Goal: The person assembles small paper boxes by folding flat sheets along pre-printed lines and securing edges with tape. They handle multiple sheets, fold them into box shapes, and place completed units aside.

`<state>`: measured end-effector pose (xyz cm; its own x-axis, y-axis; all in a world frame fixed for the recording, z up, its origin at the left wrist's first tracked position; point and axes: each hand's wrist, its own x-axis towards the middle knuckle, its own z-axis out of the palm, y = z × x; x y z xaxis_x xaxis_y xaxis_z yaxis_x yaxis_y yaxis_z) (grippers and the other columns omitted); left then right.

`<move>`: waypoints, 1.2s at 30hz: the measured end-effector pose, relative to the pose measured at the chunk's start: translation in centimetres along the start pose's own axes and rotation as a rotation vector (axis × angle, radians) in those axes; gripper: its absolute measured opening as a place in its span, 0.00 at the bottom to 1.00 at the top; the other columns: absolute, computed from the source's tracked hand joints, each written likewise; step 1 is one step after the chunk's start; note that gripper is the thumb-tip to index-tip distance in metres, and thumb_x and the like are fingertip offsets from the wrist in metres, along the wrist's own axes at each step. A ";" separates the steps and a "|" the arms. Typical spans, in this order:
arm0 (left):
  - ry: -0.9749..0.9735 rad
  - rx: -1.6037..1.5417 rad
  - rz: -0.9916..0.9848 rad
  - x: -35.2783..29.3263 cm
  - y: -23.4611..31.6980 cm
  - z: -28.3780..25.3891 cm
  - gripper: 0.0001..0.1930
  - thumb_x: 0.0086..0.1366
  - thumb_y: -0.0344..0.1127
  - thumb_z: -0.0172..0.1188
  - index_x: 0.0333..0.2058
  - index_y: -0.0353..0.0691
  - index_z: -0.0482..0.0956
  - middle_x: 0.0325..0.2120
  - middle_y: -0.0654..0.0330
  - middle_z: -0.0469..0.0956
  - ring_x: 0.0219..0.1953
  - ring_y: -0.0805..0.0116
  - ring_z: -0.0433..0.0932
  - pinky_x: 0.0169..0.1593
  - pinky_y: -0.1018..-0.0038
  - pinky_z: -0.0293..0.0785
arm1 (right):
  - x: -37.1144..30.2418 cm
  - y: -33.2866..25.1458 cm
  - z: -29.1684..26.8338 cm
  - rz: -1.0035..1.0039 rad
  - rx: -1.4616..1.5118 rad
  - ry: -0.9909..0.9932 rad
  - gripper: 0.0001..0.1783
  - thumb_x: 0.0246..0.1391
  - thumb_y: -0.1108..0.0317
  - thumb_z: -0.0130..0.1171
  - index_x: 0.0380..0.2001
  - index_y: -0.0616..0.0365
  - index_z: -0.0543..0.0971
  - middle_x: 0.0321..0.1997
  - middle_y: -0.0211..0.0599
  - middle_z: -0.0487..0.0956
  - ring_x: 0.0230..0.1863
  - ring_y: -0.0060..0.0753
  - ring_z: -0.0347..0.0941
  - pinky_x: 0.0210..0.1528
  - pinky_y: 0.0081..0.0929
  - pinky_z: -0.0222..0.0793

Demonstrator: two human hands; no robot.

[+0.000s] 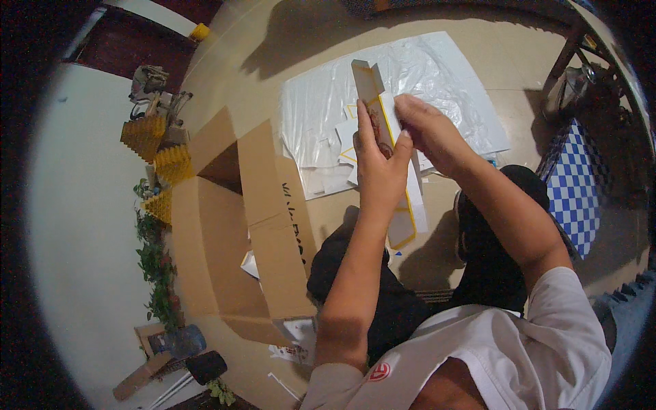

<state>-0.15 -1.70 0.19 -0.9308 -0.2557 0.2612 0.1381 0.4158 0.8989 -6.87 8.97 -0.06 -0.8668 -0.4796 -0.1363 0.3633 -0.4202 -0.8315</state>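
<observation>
Between my hands stands a long, narrow folding carton [364, 80], partly formed, grey inside with white outer panels and yellow edges. Its far end flap sticks out, and the near end [403, 232] hangs low over the floor. My left hand [383, 164] wraps round the carton's left side, its fingers along one wall and the thumb across the front. On the other side my right hand [432, 133] presses the white panel with closed fingers, some of them hidden. Beneath the carton lie several flat white card pieces [347, 140] with yellow lines, on a white plastic-covered sheet [314, 109].
A big open brown cardboard box [273, 205] is close on my left, with a white and yellow piece [251, 264] in it. To the right stands a blue-and-white checked box [574, 188]. Potted plants [156, 256] and yellow stacked items [143, 137] line the left wall.
</observation>
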 end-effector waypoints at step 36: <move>0.442 -0.480 -0.240 3.8 -1.3 -5.2 0.33 0.67 0.41 0.54 0.64 0.31 0.52 0.56 0.49 0.65 0.56 0.60 0.66 0.58 0.69 0.62 | -2.5 0.5 1.0 0.125 -0.430 -0.621 0.16 0.55 0.58 0.63 0.39 0.58 0.74 0.31 0.24 0.73 0.31 0.17 0.65 0.35 0.18 0.63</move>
<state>-2.13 -7.74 1.90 -0.7430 -0.6664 0.0630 0.1751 -0.1026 0.9792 -4.18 9.24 0.44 -0.4310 -0.9021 -0.0208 0.1710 -0.0590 -0.9835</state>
